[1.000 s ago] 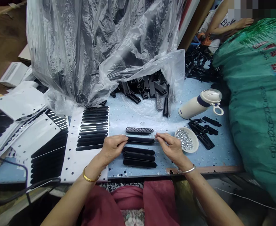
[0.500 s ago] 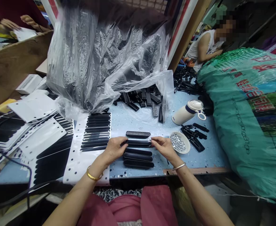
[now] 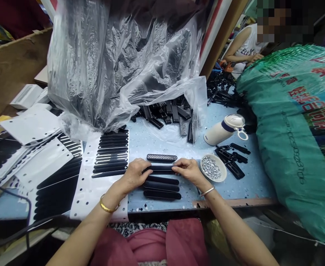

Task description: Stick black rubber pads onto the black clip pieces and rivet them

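Observation:
My left hand (image 3: pixel 136 173) pinches the left end of a long black plastic strip (image 3: pixel 162 169), fingers closed. At the strip's other end, my right hand (image 3: pixel 189 171) presses its thumb and fingertips. Just beyond lies a black piece with a mesh-patterned top (image 3: pixel 161 157). Nearer to me, several smooth black pieces (image 3: pixel 162 187) with rounded ends rest side by side, parallel to the held strip. Left of my left hand, a white sheet (image 3: pixel 84 192) carries a column of narrow black strips (image 3: pixel 111 153). A bowl of small shiny metal parts (image 3: pixel 213 168) stands right of my right hand.
A clear plastic bag (image 3: pixel 151 74) with black parts (image 3: pixel 162 114) spilling out stands behind. A cream bottle (image 3: pixel 223 129) and loose black clips (image 3: pixel 231 159) are at right, beside a large green sack (image 3: pixel 287 129). White sheets (image 3: pixel 31 125) pile up left. Another person (image 3: pixel 245 44) sits beyond.
My right fingertips have shifted slightly left along the black strip. The view has tilted a little, and another person's hands at the top left have gone out of sight.

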`<state>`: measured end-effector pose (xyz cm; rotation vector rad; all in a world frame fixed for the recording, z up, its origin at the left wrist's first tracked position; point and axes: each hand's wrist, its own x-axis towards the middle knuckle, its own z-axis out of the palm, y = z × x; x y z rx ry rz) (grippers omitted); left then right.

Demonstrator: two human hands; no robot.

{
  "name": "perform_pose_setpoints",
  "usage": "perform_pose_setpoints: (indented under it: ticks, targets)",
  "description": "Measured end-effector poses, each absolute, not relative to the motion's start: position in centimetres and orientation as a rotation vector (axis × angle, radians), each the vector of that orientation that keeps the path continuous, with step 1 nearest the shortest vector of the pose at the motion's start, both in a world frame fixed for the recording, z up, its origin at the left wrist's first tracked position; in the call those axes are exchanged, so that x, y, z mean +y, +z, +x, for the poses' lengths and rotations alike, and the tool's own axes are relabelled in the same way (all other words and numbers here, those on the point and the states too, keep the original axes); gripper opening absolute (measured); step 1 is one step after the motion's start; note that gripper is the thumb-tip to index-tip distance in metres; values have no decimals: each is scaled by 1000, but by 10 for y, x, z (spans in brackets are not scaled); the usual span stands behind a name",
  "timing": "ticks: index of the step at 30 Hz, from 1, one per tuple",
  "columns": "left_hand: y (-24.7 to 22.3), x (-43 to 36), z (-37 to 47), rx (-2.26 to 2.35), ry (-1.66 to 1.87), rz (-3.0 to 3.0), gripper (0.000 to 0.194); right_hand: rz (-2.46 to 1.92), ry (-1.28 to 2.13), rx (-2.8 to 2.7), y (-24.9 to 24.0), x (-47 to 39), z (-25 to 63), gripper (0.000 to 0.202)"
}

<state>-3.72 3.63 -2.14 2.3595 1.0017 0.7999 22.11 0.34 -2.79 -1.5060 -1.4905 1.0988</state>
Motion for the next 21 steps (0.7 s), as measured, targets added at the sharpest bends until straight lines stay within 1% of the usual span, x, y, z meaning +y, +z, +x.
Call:
perform_pose_setpoints:
  ticks: [5,9,13,19,21]
  targets:
    - [-23,38,-38,935,806,2335,9,-1497,1115,-1504,-22,6,220,24]
    - [-24,37,-38,927,830,2316,9,-1528,1098,-1478,-22,4,217,25]
    - [-24,37,-39,923,832,2296,10,-1575,1088,-1423,-25,2,214,31]
    - [-24,37,-40,925,794,2273,12,-1576,1169,-1317,-19,0,218,47]
    - [-24,37,-40,922,790,2263,12,-1596,1162,-1351,-16,-1,218,49]
